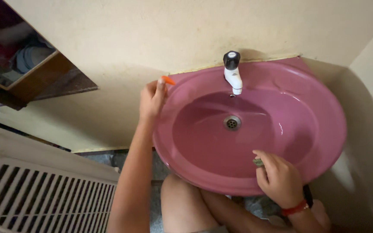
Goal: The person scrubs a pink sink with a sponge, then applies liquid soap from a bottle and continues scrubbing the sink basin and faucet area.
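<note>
My left hand pinches a small orange plastic piece against the back left rim of the glossy mauve-pink oval ceramic washbasin, and only its short pointed tip shows past my fingertips. My right hand presses a small greenish scouring pad onto the front inner slope of the basin, just inside the near rim; most of the pad is hidden under my fingers. The bowl looks wet and shiny.

The tap stands behind the drain in the sink.
</note>
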